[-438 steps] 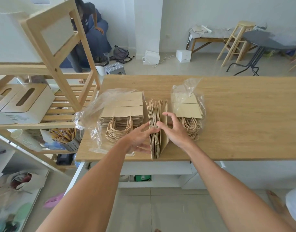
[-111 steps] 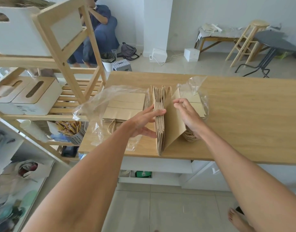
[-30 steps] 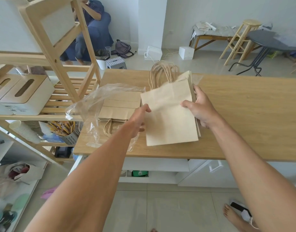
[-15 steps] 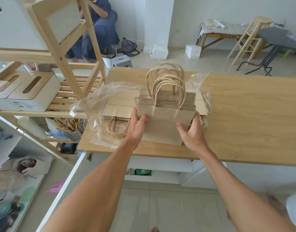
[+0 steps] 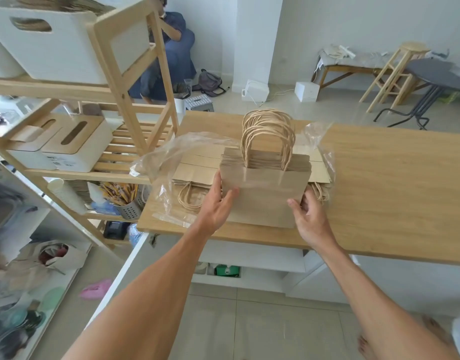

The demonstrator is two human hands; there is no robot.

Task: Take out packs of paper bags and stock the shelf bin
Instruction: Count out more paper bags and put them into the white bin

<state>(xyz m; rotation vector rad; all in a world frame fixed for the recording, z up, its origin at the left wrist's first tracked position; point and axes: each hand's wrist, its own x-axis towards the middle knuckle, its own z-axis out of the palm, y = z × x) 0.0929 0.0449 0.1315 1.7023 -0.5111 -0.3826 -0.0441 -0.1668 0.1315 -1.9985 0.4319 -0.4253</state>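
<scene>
Bag stack [image 5: 262,196] now upright on table [image 5: 379,190], between both hands [image 5: 216,206].

A plain tiled back room used for stock: beside the wooden desk [image 5: 379,178] stands a wooden shelf rack [image 5: 125,81] holding white storage bins [image 5: 55,45]; stools [image 5: 397,71] stand beyond it.

White walls [image 5: 353,27] and a white pillar [image 5: 252,40] close off a room floored in pale grey tiles [image 5: 249,331], lit by soft daylight. A light wooden table [image 5: 395,193] runs across the middle, with white cabinets [image 5: 249,255] beneath it. Along the far wall stand a low wooden bench [image 5: 353,68], a wooden stool [image 5: 395,74] and a dark round table [image 5: 439,76]. A person in blue [image 5: 174,53] sits in the corner.
</scene>
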